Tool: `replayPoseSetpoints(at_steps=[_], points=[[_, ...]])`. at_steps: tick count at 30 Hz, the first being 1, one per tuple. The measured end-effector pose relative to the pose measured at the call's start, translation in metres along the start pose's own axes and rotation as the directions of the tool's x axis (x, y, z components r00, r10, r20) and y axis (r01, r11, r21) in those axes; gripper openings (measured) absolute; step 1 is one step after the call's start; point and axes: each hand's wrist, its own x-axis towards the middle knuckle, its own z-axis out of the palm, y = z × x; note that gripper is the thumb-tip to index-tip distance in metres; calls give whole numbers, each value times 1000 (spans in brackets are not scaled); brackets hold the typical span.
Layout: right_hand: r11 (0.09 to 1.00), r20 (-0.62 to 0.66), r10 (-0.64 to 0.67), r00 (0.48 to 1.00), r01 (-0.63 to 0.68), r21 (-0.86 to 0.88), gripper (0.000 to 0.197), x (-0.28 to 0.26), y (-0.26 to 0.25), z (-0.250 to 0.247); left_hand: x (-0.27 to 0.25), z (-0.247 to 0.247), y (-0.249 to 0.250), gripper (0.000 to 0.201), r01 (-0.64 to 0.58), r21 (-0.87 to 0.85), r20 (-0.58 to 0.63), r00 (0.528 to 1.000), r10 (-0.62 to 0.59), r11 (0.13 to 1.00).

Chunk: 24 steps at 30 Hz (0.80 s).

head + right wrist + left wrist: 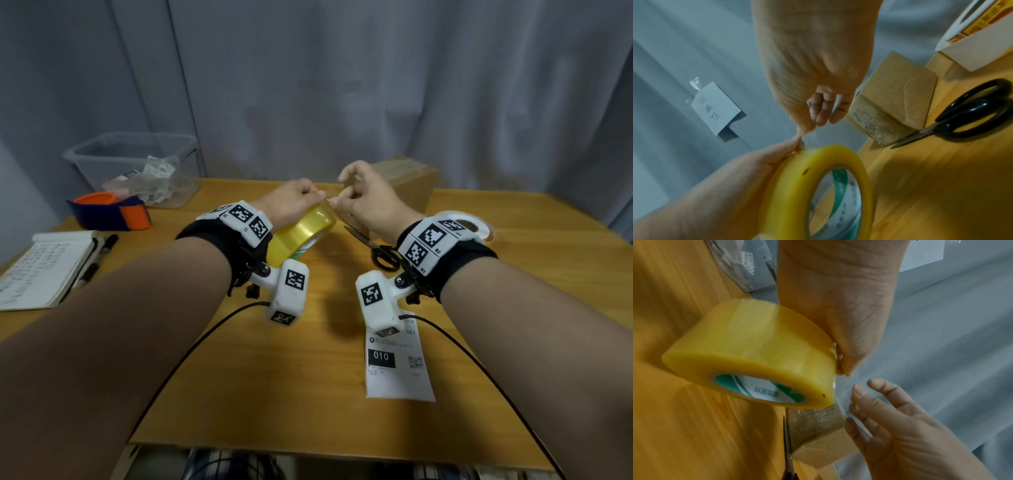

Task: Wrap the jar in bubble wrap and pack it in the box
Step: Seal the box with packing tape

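Note:
A yellow roll of packing tape (pixel 301 233) is tilted above the table, gripped at its top edge by my left hand (pixel 308 200). Right beside it, my right hand (pixel 337 198) has thumb and forefinger pinched at the roll's rim, on the clear tape end, which hardly shows. In the right wrist view the thumb tip (pixel 803 129) meets the left fingertips above the roll (pixel 818 186). A closed brown cardboard box (pixel 404 181) stands behind my right hand. No jar or wrapped bundle shows.
Black scissors (pixel 380 248) lie in front of the box. A shipping label (pixel 397 359) lies near right, and a white tape roll (pixel 462 222) far right. At left are a clear bin (pixel 137 164) with crumpled plastic, an orange-blue dispenser (pixel 109 210), a notebook (pixel 44 267) and a pen (pixel 99 257).

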Motion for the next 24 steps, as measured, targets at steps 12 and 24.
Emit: replayPoseSetpoints(at_steps=[12, 24], points=[[995, -184, -57, 981, 42, -86, 17, -1, 10, 19, 0, 7, 2, 21, 5, -20, -33, 999, -6, 1000], [811, -72, -165, 984, 94, -578, 28, 3, 1, 4, -8, 11, -3, 33, -180, 198, -40, 981, 192, 963]])
